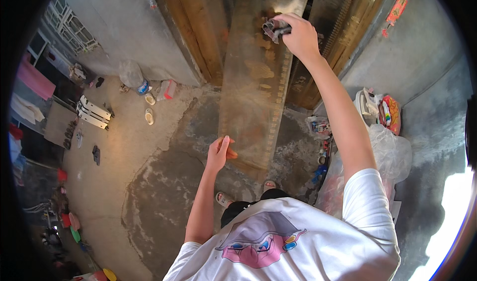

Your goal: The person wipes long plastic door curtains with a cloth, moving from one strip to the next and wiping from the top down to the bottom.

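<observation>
A brass-coloured metal door leaf (pixel 249 90) with embossed trim and raised ornament stands in front of me. My right hand (pixel 298 33) reaches up to it, gripping a crumpled greyish-pink cloth (pixel 274 29) against or close to the ornamented surface. Lower down, my left hand (pixel 218 152) is at the leaf's left edge with the thumb pointing up. Orange finger shapes show beside that thumb, perhaps reflected in the metal. Whether the left fingers grip the edge is unclear.
Wooden door frame (pixel 193 31) borders the opening. At right, a plastic bag (pixel 389 150) and a bag of small items (pixel 319 127) sit by the wall. Pale clogs (pixel 149 116), a white folded stool-like object (pixel 93 111) and dark slippers (pixel 96 155) lie left on the concrete floor (pixel 108 184).
</observation>
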A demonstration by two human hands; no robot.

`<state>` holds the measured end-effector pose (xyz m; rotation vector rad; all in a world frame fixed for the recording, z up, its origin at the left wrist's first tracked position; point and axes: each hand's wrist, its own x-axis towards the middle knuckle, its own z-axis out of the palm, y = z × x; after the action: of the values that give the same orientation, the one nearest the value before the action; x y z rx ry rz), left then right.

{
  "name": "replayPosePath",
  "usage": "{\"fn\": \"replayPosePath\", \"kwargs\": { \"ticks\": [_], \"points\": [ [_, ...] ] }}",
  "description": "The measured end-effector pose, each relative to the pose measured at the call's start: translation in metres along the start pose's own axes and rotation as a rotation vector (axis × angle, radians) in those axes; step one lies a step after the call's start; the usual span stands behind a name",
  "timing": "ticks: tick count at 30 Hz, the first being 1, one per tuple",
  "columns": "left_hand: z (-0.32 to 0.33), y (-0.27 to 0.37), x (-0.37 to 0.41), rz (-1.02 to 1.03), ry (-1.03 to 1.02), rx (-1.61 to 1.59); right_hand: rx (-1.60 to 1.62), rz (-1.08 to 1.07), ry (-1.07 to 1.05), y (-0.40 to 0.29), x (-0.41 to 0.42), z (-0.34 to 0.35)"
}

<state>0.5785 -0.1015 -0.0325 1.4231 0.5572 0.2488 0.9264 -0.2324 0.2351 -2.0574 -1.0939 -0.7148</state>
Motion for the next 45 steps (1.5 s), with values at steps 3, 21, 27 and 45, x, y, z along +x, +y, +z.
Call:
{"fn": "replayPosePath", "kwargs": {
  "ticks": [3, 21, 27, 45],
  "points": [
    [-0.009, 0.006, -0.002, -0.003, -0.038, -0.045, 0.044, -0.094, 0.006, -0.008, -0.032, 0.017],
    [-0.077, 0.006, 0.028, 0.035, -0.261, -0.216, 0.137, 0.107, -0.351, -0.194, -0.259, 0.096],
    [-0.079, 0.003, 0.039, 0.095, -0.252, -0.169, 0.148, 0.123, -0.459, -0.192, -0.253, 0.097],
    [-0.03, 0.003, 0.035, 0.009, -0.152, -0.067, -0.088, 0.059, 0.03, -0.037, 0.01, 0.061]
  ]
}}
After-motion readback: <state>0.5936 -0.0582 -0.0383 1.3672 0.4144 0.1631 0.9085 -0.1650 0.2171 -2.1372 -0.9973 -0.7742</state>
